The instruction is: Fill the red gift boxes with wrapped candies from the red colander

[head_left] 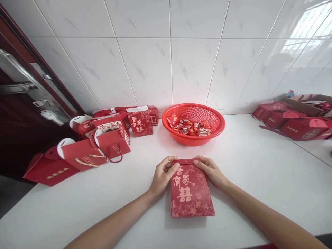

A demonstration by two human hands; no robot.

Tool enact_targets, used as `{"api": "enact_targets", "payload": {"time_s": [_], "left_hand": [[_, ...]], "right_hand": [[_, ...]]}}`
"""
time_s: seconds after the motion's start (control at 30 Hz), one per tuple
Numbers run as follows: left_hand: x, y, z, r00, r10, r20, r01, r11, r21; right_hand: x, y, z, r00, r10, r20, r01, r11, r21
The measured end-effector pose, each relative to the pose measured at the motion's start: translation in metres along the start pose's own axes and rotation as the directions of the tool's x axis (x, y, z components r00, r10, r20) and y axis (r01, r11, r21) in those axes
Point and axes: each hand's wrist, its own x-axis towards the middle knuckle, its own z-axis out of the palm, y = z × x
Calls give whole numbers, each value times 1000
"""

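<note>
A flat-looking red gift box [192, 193] with pale flowers and Chinese characters lies on the white table in front of me. Its top edge carries a narrow folded flap. My left hand [164, 174] pinches the upper left corner, thumb on the front face. At the upper right corner, my right hand [211, 171] grips the same edge, its thumb on top and the other fingers mostly hidden behind. Just beyond the box stands a red plastic basket [193, 141] holding several small wrapped candies [192, 128].
Several red gift boxes [83, 152] stand at the left, one upright patterned box [141, 122] near the basket. More red boxes [306, 126] sit at the far right by an open carton [298, 103]. A tiled wall [192, 69] closes the back; a dark door [18, 114] is at left.
</note>
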Motion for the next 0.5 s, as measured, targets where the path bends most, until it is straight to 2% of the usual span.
{"api": "enact_targets", "payload": {"time_s": [0.17,0.3,0.5], "left_hand": [[-5,1,2,997,-82,4,82,993,-91],[-10,1,3,989,-116,94,124,988,-91],[-11,1,5,985,-149,89,154,987,-51]], "right_hand": [[-7,-7,0,997,-75,25,76,994,-83],[-12,-10,1,991,-129,30,132,985,-113],[-7,-5,0,993,-114,23,115,991,-63]]}}
